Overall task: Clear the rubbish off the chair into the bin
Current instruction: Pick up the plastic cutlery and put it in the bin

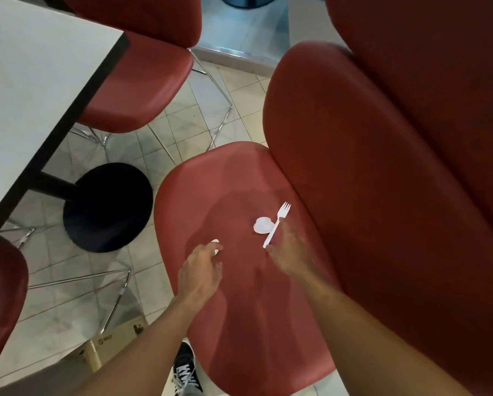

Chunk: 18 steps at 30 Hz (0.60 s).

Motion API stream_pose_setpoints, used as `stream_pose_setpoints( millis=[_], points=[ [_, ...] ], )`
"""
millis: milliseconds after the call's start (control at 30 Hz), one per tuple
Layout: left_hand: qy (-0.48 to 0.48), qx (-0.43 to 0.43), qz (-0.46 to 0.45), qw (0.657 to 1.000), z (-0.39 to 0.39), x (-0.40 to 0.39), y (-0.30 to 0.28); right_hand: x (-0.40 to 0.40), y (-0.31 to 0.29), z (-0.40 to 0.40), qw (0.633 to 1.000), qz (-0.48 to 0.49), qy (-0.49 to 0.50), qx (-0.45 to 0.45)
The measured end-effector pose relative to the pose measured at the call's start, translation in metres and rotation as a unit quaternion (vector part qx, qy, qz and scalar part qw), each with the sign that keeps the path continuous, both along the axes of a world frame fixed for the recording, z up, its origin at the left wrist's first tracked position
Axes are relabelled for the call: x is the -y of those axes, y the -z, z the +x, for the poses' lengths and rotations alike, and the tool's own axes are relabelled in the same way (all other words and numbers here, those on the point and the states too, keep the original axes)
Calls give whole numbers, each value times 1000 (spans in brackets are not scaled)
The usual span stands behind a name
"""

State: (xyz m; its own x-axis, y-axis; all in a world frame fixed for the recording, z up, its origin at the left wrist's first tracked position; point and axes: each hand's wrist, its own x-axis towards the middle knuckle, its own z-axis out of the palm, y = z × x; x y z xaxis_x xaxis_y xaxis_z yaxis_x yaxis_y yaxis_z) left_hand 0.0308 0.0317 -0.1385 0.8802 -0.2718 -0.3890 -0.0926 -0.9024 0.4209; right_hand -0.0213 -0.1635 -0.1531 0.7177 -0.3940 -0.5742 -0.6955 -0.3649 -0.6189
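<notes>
Both hands (202,270) (292,252) reach toward the white fork (278,224) just ahead.

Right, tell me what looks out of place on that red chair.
Litter lies on the chair seat: a white plastic fork, a white scrap beside it, and another small white piece at the left hand. Nothing looks spilled or broken.
</notes>
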Motion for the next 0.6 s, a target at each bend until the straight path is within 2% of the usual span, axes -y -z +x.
stream_pose_setpoints(
  millis=[300, 500, 600],
  points=[
    [-16, -29, 27, 999, 37, 9, 45, 23, 51, 40, 999, 27, 44, 9],
    [-53, -100, 61, 992, 37, -5, 79, 8, 84, 55, 995, 70, 56, -38],
    [-58, -123, 82, 987, 30, -11, 87, -1, 90, 55, 995, 56, 65, -54]
  ],
)
